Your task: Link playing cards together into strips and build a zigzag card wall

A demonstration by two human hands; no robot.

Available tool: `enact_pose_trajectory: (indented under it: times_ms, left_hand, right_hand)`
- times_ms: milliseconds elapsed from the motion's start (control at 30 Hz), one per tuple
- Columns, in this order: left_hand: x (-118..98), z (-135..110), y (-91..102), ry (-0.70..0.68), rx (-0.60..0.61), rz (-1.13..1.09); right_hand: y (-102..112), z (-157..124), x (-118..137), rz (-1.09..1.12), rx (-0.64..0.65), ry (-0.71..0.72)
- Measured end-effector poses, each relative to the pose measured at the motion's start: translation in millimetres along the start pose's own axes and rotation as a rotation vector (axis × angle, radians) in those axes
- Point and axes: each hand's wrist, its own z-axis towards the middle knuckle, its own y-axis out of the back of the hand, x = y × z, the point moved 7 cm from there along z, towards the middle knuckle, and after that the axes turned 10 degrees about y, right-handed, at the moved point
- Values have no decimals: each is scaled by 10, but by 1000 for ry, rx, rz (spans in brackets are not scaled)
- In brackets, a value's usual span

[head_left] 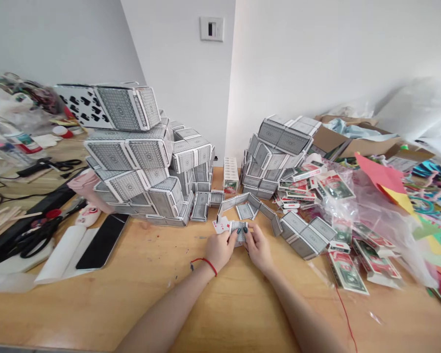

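"What have you counted?"
"One left hand [220, 251], one right hand [259, 247] — two altogether. One black phone [103, 240], one wall switch [211, 29], one red bracelet [210, 265]."
"Big stacks of card blocks [112, 154]?"
"Two."
"Red-and-green packs [347, 273]?"
"More than six — they overlap too much for an exact count."

Bright, soft light fills the frame. The wall [316, 54] glows palest at upper right, greying toward upper left. A whitish sheen marks the table [77, 314] at lower left. Outer edges look stretched and smeared; cards [221, 225] near the centre look clearer.
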Motion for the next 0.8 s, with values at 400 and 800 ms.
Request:
enact_pose_trajectory:
  times_ms: [400, 800]
  left_hand:
    - [2, -45, 182, -62, 102, 90]
    - [326, 104, 279, 130, 180, 160]
  right_hand:
    - [153, 96, -16, 175, -107, -113]
    - [-92, 26, 216, -640, 233, 314]
